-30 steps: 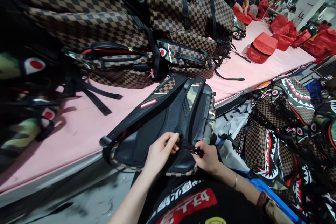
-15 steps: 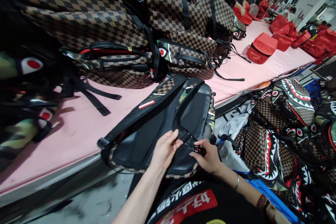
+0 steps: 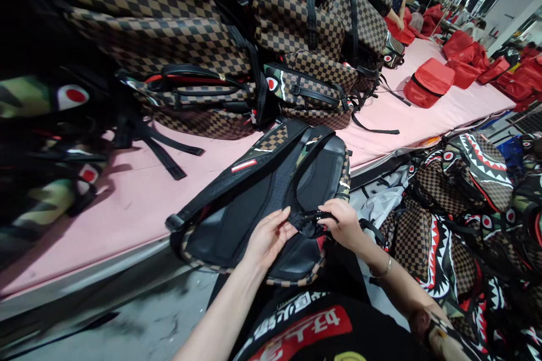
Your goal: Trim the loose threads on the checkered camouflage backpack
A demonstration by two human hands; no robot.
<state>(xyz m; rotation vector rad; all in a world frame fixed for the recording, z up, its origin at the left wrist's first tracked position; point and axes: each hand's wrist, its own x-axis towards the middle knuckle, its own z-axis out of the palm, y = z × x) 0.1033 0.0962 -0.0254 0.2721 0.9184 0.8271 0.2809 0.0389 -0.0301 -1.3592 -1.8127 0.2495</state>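
A backpack [image 3: 249,203] with black padding and brown checkered edging lies with its strap side up, across the table's near edge and toward my body. My left hand [image 3: 271,237] pinches the lower end of its right shoulder strap [image 3: 300,217], near the buckle. In my right hand [image 3: 345,223], the fingers are closed around slim black thread snips [image 3: 318,215], their tip close to that strap end. Part of the snips is hidden by my fingers. The other shoulder strap [image 3: 237,180], with a small red-and-white label, stretches along the bag's left side.
Checkered backpacks [image 3: 165,45] are stacked along the back of the pink table [image 3: 139,197]. Red bags [image 3: 429,82] stand farther right, where a co-worker [image 3: 400,5] handles one. Shark-mouth backpacks [image 3: 432,248] are heaped at lower right, below table height.
My right hand has risen slightly with the snips, which now lie across the strap end. My left hand keeps its pinch. The whole view has shifted a little.
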